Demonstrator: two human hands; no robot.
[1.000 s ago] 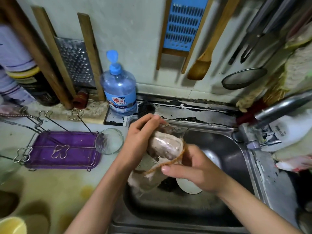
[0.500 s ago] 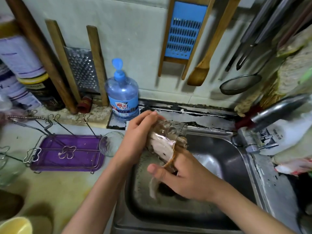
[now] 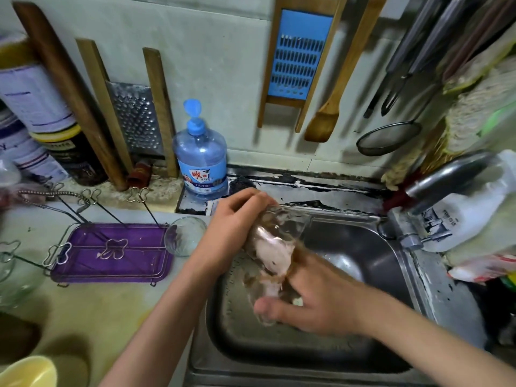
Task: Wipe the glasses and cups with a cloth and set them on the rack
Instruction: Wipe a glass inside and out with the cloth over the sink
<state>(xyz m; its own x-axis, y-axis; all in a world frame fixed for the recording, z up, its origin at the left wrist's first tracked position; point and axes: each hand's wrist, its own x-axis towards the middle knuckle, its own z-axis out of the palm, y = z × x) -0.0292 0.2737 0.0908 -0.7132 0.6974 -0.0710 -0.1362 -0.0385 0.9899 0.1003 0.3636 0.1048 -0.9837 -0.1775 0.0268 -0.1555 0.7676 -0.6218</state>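
Observation:
Over the steel sink point(image 3: 363, 356), my left hand point(image 3: 234, 222) grips a clear patterned glass point(image 3: 284, 222) by its base end, held tilted on its side. A pinkish cloth point(image 3: 272, 254) is stuffed into the glass and trails out of its mouth. My right hand point(image 3: 315, 300) holds the cloth at the mouth of the glass. A wire rack on a purple tray point(image 3: 111, 254) stands on the counter to the left. One clear glass point(image 3: 184, 236) hangs upside down on the rack's right peg.
A blue pump bottle point(image 3: 202, 160) stands behind the sink by the wall. The tap point(image 3: 435, 188) juts over the sink from the right. More glassware point(image 3: 14, 275) and a yellow cup point(image 3: 28, 372) sit at the counter's left edge. Graters and utensils hang on the wall.
The cloth, wrapped around the outside of the glass a second ago, now sits inside it. My right hand slid down and back toward me. The view has shifted slightly downward.

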